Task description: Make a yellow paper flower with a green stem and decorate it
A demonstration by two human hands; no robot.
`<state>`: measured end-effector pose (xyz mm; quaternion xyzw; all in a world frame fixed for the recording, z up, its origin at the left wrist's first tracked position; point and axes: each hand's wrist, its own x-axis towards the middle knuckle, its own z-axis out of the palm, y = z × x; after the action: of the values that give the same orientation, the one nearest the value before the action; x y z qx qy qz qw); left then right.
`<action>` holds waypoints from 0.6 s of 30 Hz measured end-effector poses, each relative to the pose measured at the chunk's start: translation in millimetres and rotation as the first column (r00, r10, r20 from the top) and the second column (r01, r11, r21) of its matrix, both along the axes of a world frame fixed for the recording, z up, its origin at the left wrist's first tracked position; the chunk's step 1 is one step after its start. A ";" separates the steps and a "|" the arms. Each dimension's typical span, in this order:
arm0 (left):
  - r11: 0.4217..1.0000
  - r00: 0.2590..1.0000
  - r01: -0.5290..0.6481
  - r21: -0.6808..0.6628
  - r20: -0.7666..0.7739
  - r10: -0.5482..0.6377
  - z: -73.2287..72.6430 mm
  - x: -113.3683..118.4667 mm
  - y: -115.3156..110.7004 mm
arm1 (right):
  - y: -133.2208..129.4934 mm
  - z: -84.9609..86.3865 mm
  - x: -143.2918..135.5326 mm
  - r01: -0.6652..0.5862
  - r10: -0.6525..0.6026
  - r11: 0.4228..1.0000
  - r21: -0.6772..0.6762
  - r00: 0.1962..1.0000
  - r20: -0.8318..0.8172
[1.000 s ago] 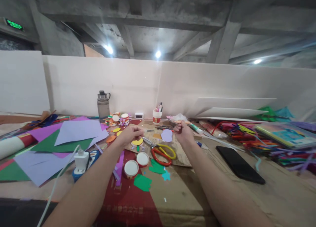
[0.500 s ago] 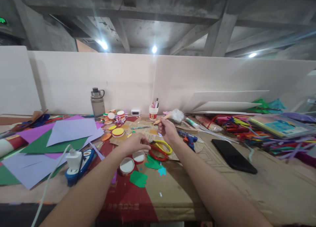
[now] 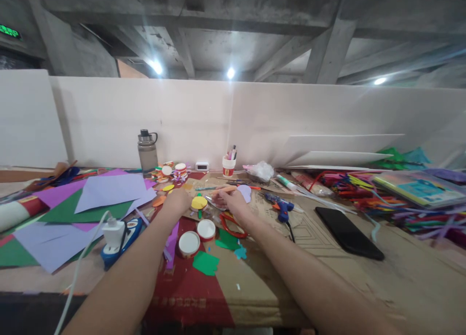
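My left hand [image 3: 178,202] is closed with its fingers turned down among the small paper parts, covering where a yellow-topped round lid stood; what it grips is hidden. Just right of it sits a yellow disc with green tabs [image 3: 199,203]. My right hand [image 3: 233,201] is closed around a thin tan-orange pencil-like stick [image 3: 221,191], low over the cardboard. Beneath that hand lie scissors with a red handle loop [image 3: 233,226], partly hidden. A lavender disc [image 3: 245,193] lies beside its knuckles. Two white round lids [image 3: 189,243] and green paper scraps [image 3: 206,263] lie nearer me.
To the right are a blue glue gun [image 3: 283,209], a black phone [image 3: 347,233] and heaped coloured strips. On the left, paper sheets [image 3: 109,192] and a blue power strip [image 3: 125,238] with a white cable. A bottle [image 3: 147,153] and a pen cup [image 3: 229,165] stand behind.
My right hand has come down and left with the stick, over the scissors. My left hand has moved left off the scissors, uncovering the yellow disc with green tabs.
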<state>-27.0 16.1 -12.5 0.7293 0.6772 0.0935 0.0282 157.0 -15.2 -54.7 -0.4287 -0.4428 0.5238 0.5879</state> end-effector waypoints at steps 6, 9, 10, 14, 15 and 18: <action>0.998 0.996 0.041 -0.051 0.079 -0.036 -18.9 5.3 6.0 | 8.7 -13.7 -15.7 0.016 -0.013 0.999 -0.029 0.996 0.094; 0.997 0.991 0.062 -0.054 0.124 -0.054 -24.4 7.2 9.3 | 12.7 -16.6 -19.8 0.019 -0.016 0.999 -0.031 0.996 0.090; 0.997 0.988 0.066 -0.049 0.140 -0.059 -25.5 7.4 10.5 | 13.4 -16.7 -20.4 0.020 -0.017 0.999 -0.031 0.996 0.084; 0.999 0.975 0.045 -0.009 0.217 -0.043 -27.4 6.0 15.3 | 11.7 -14.8 -20.8 0.028 -0.028 1.000 -0.012 0.999 0.043; 1.000 0.970 0.031 0.003 0.240 -0.031 -27.7 5.3 16.4 | 10.1 -13.9 -20.7 0.034 -0.034 0.999 -0.001 0.999 0.033; 0.999 0.953 -0.018 0.030 0.302 0.008 -28.1 4.4 18.8 | 3.4 -10.2 -20.7 0.037 -0.036 0.998 0.057 0.999 -0.018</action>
<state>-22.7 35.0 -40.6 0.7023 0.6683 0.2149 0.1185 136.3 -11.9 -64.9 -0.4152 -0.4446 0.5039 0.6132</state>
